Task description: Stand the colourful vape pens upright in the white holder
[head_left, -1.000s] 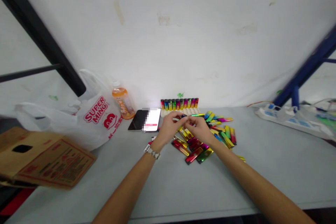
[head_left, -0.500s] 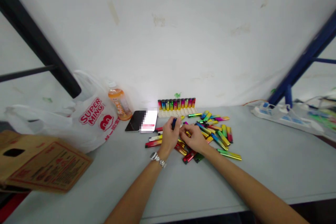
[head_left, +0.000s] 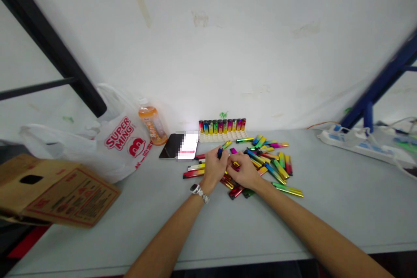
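My left hand (head_left: 213, 167), with a metal-band watch (head_left: 200, 192) at the wrist, is closed round a dark blue lighter (head_left: 220, 152) whose end shows at the top of the fist. Close against it, my right hand (head_left: 246, 171) has its fingers curled and their tips meet those of the left. A bit of yellow and red shows by the right fingers; whether they hold it cannot be made out. Many shiny multicoloured lighters (head_left: 275, 171) lie loose around and beneath both hands. Behind them, a row of upright lighters (head_left: 224, 126) stands along the back of a white holder (head_left: 223, 137).
Left of the holder lie a dark tablet-like device (head_left: 171, 146) and a bright screen (head_left: 189, 145). Further left are an orange drink bottle (head_left: 153, 125), a white plastic bag (head_left: 107, 156) and a cardboard box (head_left: 71, 195). A white power strip (head_left: 355, 142) lies at the right.
The view has shifted slightly, so everything sits a little further right and higher. My hands stay together over the pile, with the fingertips a little closer; the blue lighter remains in my left hand.
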Available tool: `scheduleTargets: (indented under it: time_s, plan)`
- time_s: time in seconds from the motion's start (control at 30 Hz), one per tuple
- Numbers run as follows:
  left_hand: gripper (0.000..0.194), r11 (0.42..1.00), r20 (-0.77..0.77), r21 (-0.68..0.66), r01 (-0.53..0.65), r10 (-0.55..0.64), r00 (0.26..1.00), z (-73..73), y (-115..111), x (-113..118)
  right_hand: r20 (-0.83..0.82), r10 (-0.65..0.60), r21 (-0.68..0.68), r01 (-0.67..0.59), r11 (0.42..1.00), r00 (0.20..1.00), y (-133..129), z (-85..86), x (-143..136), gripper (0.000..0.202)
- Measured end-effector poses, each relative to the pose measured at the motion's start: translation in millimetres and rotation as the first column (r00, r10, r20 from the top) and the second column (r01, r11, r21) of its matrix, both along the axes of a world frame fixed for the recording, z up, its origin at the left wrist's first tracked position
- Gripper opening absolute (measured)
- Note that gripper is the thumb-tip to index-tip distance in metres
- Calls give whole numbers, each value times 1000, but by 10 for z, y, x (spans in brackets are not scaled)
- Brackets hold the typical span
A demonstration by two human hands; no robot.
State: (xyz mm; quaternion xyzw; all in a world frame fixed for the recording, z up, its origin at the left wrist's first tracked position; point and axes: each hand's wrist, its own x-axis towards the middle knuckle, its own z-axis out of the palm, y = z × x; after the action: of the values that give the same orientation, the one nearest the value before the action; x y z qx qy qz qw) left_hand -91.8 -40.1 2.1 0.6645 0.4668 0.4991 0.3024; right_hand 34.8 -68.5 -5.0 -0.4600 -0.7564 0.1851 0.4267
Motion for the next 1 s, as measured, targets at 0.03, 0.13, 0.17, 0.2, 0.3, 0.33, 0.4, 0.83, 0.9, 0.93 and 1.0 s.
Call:
scheduleTargets:
  time_s: [0.03,0.13,0.17,0.2,0.3,0.33,0.4,0.83,0.9,0.93,1.0]
  plan:
    - [31,1000,1,1,-1,1,1000,0,-1,2,-3,6,3,-6,1000,1000,-1,0,2,20]
    - [31,1000,-3,0,0,0,1000,0,3,8,-9,11,16,-10,1000,1000,-3,6,5,19]
    - [31,1000,-3,-1,0,0,1000,0,5,9,-7,9,17,-9,1000,1000,-3,7,3,19]
    - [32,1000,-1,-2,0,0,1000,-1,7,10,-4,7,17,-7,1000,1000,-3,6,2,19]
    - [32,1000,10,-3,-1,1,1000,-1,8,10,-1,5,26,-5,1000,1000,2,-10,-4,20]
    - [31,1000,11,-4,1,-1,1000,-1,7,9,-2,7,32,-7,999,1000,5,-19,-5,20]
    - [31,1000,10,-5,5,-5,1000,1,4,6,1,8,45,-8,999,1000,9,-37,-6,20]
    - [43,999,65,9,40,-40,997,31,-46,11,18,27,49,-28,998,999,-7,2,-15,20]
    - [44,999,74,6,48,-48,996,34,-51,8,21,18,53,-19,998,1000,-11,0,-17,20]
    - [44,999,75,5,46,-46,996,32,-49,6,19,12,54,-13,998,1000,-13,-3,-19,20]
    - [43,1000,73,1,30,-30,997,21,-37,1,10,8,52,-8,999,1000,-14,-10,-23,20]
